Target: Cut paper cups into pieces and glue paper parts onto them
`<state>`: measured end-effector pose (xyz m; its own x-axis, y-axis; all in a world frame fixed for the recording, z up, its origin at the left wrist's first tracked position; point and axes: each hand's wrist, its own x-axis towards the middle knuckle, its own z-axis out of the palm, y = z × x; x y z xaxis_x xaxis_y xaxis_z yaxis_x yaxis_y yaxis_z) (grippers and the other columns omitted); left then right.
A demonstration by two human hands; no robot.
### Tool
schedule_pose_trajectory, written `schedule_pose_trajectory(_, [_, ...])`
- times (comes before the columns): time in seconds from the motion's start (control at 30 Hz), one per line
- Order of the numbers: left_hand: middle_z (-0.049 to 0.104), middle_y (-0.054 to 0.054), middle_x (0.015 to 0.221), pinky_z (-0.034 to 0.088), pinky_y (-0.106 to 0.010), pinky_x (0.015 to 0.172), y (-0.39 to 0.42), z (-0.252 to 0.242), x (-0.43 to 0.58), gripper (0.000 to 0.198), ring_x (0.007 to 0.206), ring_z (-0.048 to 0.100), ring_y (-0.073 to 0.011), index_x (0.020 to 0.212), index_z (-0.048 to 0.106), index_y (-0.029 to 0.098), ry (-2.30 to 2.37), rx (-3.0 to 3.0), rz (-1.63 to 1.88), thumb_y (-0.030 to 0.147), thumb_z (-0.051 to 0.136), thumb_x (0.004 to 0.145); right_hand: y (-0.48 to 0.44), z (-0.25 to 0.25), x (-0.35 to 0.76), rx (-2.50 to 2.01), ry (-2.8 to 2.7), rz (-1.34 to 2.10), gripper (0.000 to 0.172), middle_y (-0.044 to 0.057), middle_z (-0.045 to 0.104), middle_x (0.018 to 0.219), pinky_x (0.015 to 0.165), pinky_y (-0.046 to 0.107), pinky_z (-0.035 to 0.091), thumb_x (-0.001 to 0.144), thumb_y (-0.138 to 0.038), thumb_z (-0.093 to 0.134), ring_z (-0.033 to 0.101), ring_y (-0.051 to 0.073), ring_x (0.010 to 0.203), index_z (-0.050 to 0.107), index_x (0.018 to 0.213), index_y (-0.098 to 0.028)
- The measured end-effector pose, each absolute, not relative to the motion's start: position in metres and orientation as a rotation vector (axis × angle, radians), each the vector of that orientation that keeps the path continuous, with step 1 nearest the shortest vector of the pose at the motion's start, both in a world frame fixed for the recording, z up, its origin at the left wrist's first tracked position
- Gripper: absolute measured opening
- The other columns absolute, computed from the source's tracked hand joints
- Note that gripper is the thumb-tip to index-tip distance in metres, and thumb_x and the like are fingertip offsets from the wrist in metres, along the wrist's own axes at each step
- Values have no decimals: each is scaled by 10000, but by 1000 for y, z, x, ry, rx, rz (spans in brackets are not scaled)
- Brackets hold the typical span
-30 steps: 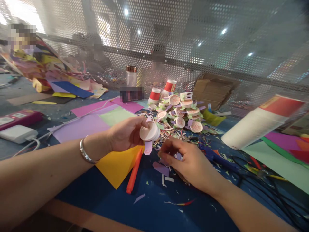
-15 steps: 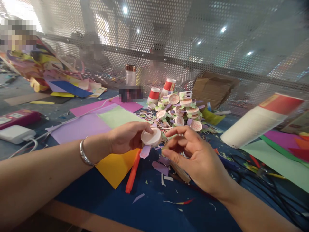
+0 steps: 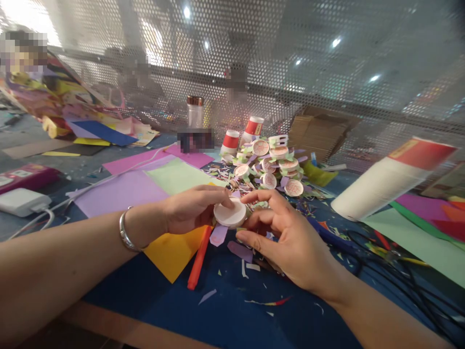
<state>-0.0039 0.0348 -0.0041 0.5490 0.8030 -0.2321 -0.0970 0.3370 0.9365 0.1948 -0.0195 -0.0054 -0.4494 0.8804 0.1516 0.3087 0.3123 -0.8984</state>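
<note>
My left hand (image 3: 191, 209) grips a small cut-down paper cup (image 3: 230, 214), its white base turned up, with a purple paper petal (image 3: 218, 234) hanging below it. My right hand (image 3: 286, 237) touches the cup's right side with its fingertips, fingers curled round it. Both hands hover just above the blue table mat (image 3: 232, 310). A pile of finished cup flowers (image 3: 271, 165) with purple and green petals lies just behind the hands.
An orange marker (image 3: 198, 261) lies on yellow paper (image 3: 170, 252). Purple, green and pink sheets (image 3: 145, 182) lie at left. A toppled stack of cups (image 3: 392, 179), cables (image 3: 399, 261), a white charger (image 3: 22, 201) and a perforated screen (image 3: 254, 72) surround the area.
My right hand lifted from the paper scraps on the table and came up to the cup's right side. My left hand turned the cup so its base faces more upward.
</note>
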Motion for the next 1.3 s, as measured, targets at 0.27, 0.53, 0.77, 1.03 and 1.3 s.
schedule_pose_trajectory(0.27, [561, 4, 682, 406, -181, 512, 34, -6, -6, 138, 575, 529, -87, 791, 578, 139, 683, 1209, 699, 210, 690, 755, -21, -2, 193, -1107, -1931, 1056, 420, -77, 675, 728, 524, 201, 448, 886, -218, 712, 589, 96, 592, 483, 1231, -287])
schedule_pose_trajectory(0.53, [607, -18, 711, 416, -183, 503, 32, -5, -8, 165, 571, 561, -95, 820, 568, 145, 693, 1308, 700, 237, 696, 774, -23, 0, 190, -1128, -1921, 1060, 419, -86, 638, 674, 497, 201, 430, 867, -172, 704, 533, 92, 532, 495, 1216, -273])
schedule_pose_trajectory(0.77, [603, -15, 699, 428, -177, 517, 32, -4, -8, 135, 583, 561, -97, 798, 582, 140, 689, 1226, 686, 203, 692, 755, -24, -4, 194, -1138, -1981, 943, 459, -87, 695, 745, 533, 202, 469, 872, -215, 724, 586, 93, 567, 487, 1250, -324])
schedule_pose_trajectory(1.03, [638, -49, 654, 470, -197, 481, 41, -5, -7, 92, 504, 573, -106, 727, 637, 104, 743, 927, 690, 129, 562, 773, -25, -3, 194, -1100, -2008, 616, 388, -31, 691, 849, 568, 259, 526, 910, -284, 682, 620, 119, 614, 495, 1250, -286])
schedule_pose_trajectory(1.3, [653, -51, 635, 475, -191, 459, 43, -8, -7, 117, 470, 579, -105, 723, 645, 105, 698, 891, 679, 126, 550, 788, -25, -6, 194, -1114, -1957, 451, 140, -14, 700, 821, 670, 270, 547, 907, -245, 674, 699, 156, 770, 569, 998, -259])
